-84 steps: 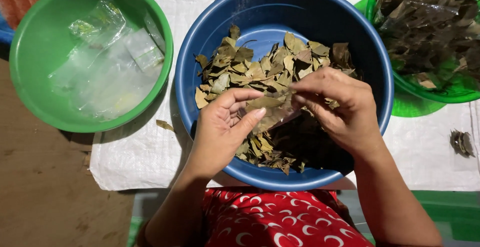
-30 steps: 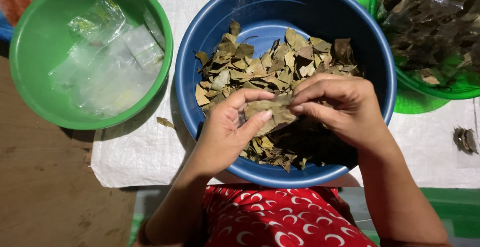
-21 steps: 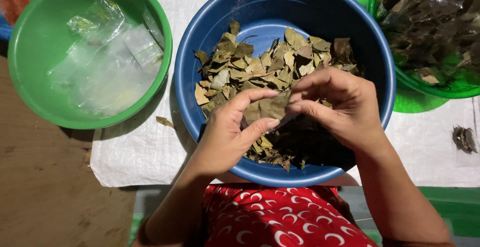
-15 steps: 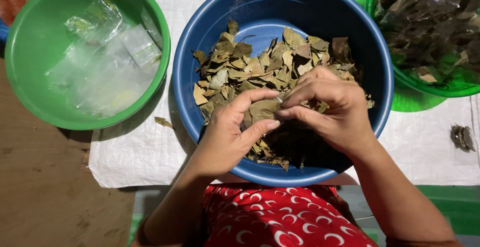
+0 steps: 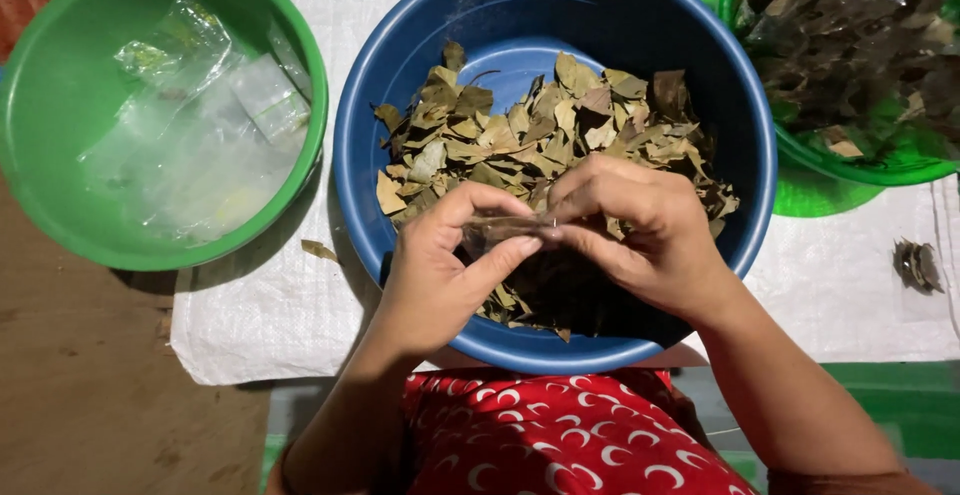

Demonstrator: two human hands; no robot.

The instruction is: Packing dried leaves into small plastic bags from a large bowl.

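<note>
White woven sheet (image 5: 280,305) carries a round blue plastic basin (image 5: 740,155) of dried brown leaves (image 5: 520,140) at centre, a green plastic bowl (image 5: 40,95) left (clear bags inside). Left hand (image 5: 440,275) and right hand (image 5: 640,235) both pinch one small leaf-filled clear packet (image 5: 500,227) above the basin.

You've got clear plastic pouches (image 5: 190,145) piled in the green bowl (image 5: 40,115) at far left, flat, rectangular, see-through. Your left hand (image 5: 440,275) and right hand (image 5: 640,235) pinch one small clear pouch (image 5: 500,229) w/ leaves inside, over the blue basin (image 5: 740,135). No labels, signs or screens.
</note>
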